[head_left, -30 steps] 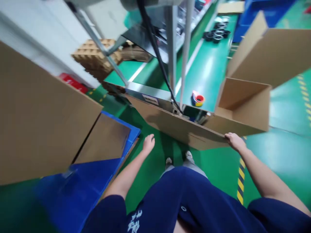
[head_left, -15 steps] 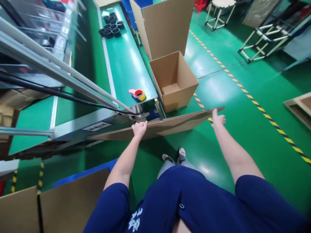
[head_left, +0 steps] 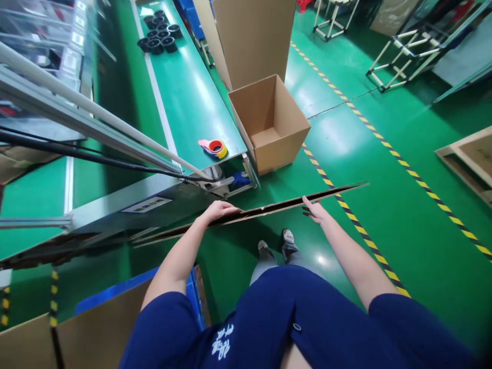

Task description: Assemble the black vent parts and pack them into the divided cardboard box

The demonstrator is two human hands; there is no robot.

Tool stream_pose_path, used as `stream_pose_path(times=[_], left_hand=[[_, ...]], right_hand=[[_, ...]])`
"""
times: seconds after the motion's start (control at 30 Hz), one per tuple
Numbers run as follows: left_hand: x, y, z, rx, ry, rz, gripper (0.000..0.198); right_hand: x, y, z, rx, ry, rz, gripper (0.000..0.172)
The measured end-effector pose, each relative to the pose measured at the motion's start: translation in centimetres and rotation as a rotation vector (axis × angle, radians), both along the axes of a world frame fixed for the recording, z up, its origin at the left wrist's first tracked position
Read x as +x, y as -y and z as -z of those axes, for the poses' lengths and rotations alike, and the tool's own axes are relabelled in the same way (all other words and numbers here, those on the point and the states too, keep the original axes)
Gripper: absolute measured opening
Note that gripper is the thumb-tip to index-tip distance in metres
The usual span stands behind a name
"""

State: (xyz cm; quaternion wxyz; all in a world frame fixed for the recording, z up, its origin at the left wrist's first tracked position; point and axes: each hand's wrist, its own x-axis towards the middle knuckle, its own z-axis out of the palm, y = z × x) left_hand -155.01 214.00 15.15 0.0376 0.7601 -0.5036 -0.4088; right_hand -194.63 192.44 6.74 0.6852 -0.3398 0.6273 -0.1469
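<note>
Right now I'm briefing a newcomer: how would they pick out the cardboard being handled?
Find the long green table. Off its near end, the left hand and right hand are at a flattened carton, seen edge-on. Unlike the open box beside the table, it is folded flat, with a dark gap between its layers.

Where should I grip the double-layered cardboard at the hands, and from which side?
Probably by its long upper edge, from above: the cardboard stands on edge, thin, and the dark gap between its layers likely gives thumbs room. Spread holds near the left hand and right hand should suit its length.
</note>
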Motion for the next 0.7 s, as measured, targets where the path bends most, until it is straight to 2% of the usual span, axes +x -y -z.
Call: stream_pose_path(times=[0.07,0.17,0.27,0.37,0.47,0.57,0.7], left_hand=[[0.0,-0.6,0.0,-0.043,0.212,0.100,0.045],[0.4,-3.6,-0.5,0.026,0.343,0.089,0.042],[0.5,-7.6,-1.5,0.191,0.468,0.013,0.038],[-1.3,-10.3,-2.4,0.288,0.549,-0.057,0.048],[-5.2,-11.2,-3.4,0.330,0.605,-0.164,0.053],[-9.6,-11.1,-4.9,0.387,0.667,-0.318,0.059],[-13.3,-10.5,-6.5,0.384,0.675,-0.628,0.067]], right_hand=[[-1.0,-0.8,-0.5,0.028,0.016,-0.020,0.047],[-0.6,-1.9,-0.6,0.034,-0.024,-0.009,0.026],[0.9,-2.6,0.1,-0.026,-0.115,0.047,0.021],[0.6,-1.9,0.8,-0.119,-0.200,0.054,0.019],[-2.1,1.1,0.5,-0.197,-0.223,-0.045,0.023],[-5.5,6.1,-1.0,-0.251,-0.159,-0.200,0.029],[-8.1,12.8,-2.8,-0.321,-0.048,-0.423,0.040]])
